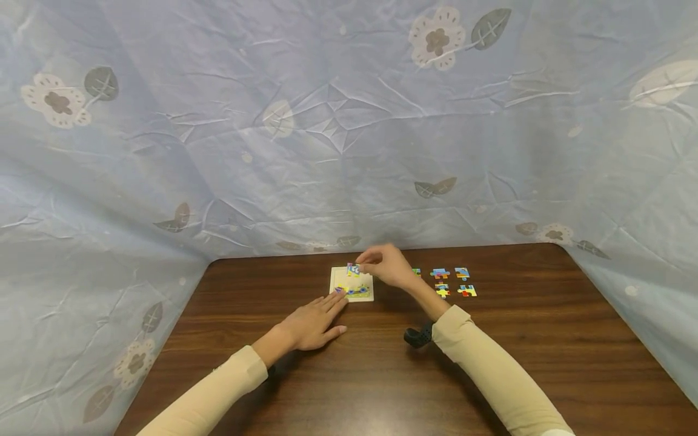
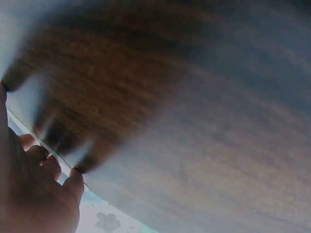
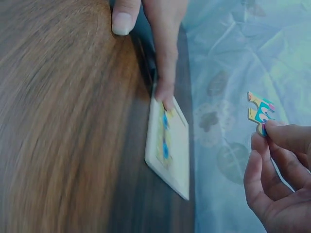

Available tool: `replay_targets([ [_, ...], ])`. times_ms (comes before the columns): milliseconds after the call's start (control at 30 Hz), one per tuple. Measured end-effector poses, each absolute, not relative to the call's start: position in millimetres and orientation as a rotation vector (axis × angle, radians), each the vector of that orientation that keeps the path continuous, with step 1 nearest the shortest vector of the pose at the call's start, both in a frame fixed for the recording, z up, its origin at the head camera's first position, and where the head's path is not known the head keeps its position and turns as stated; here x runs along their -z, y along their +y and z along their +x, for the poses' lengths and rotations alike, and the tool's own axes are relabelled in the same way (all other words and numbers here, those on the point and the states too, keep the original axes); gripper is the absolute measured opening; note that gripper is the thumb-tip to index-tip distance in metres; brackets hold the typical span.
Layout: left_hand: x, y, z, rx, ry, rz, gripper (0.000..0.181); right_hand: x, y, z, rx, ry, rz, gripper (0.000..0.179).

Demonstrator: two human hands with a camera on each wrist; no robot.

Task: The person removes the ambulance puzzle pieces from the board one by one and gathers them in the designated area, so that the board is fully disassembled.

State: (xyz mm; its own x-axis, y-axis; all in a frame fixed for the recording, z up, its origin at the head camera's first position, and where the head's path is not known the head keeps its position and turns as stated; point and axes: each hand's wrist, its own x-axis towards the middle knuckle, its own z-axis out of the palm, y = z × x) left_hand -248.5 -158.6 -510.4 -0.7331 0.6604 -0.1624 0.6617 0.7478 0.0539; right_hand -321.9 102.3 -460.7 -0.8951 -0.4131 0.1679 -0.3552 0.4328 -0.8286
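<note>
My right hand (image 1: pixel 386 264) pinches a jigsaw puzzle piece (image 3: pixel 261 114) between thumb and fingertips. In the head view the piece overlaps the upper part of a pale puzzle tray (image 1: pixel 334 280); the right wrist view shows it held up off the table. Along the tray's near side lies a strip of joined pieces (image 1: pixel 357 292), green and yellow with blue round shapes. My left hand (image 1: pixel 313 322) lies flat, fingers extended, its fingertips on the tray's near left corner and the strip's left end. The left wrist view shows these fingers (image 2: pixel 73 184) at the tray's edge.
Several loose puzzle pieces (image 1: pixel 440 274) lie on the brown wooden table (image 1: pixel 523 345) right of the tray, one partly hidden behind the right hand. A bluish flowered cloth (image 1: pixel 338 200) hangs behind the table and at both sides. Dark wrist straps (image 1: pixel 418 336) show below the sleeves.
</note>
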Motion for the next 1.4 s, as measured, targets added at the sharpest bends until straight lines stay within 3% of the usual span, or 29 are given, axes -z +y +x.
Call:
replay_targets([
  [533, 511, -158, -248, 0.004, 2.792, 1.053, 0.074, 443, 169, -313, 1.467, 2.600, -0.651, 0.015],
  [1400, 513, -159, -245, -0.012, 2.800, 1.062, 0.074, 478, 234, -311, 1.295, 2.681, -0.420, 0.014],
])
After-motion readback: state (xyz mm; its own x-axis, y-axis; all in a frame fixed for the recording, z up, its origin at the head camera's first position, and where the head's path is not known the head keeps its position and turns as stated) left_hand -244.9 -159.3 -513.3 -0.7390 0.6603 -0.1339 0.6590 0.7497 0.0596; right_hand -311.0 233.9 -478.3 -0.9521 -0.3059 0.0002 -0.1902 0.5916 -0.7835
